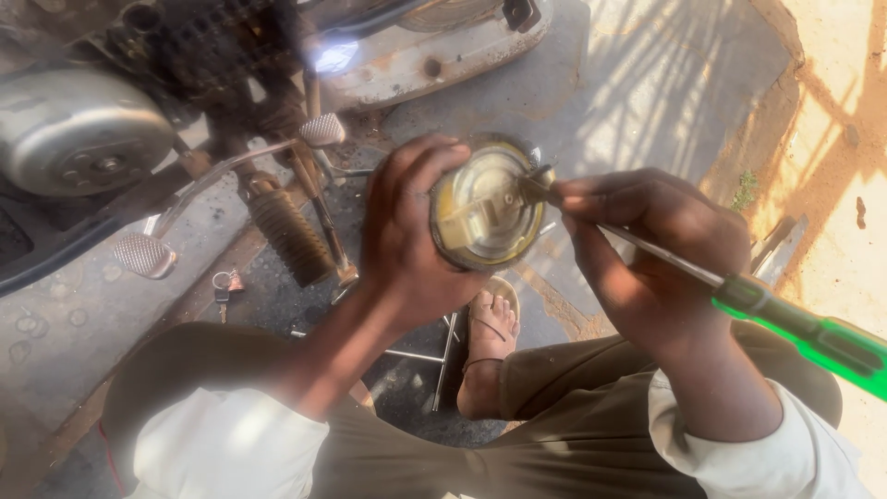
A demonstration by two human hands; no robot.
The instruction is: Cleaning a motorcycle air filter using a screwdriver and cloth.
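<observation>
Left hand [407,231]: your fingers wrap tight around the round shiny metal part with a yellowish face [485,211], held up over your lap.
Right hand [647,245]: you pinch the long screwdriver with a green handle [795,328].
Tip: touching the round part's right edge.
Behind: grey motorbike engine [78,129].

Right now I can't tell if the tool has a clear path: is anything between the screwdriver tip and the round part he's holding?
Nothing visible. The left hand grips the round metal part from its left side, fingers around the rim. The right hand brings the green-handled screwdriver in from the right, and its tip already meets the part's upper right edge.
</observation>
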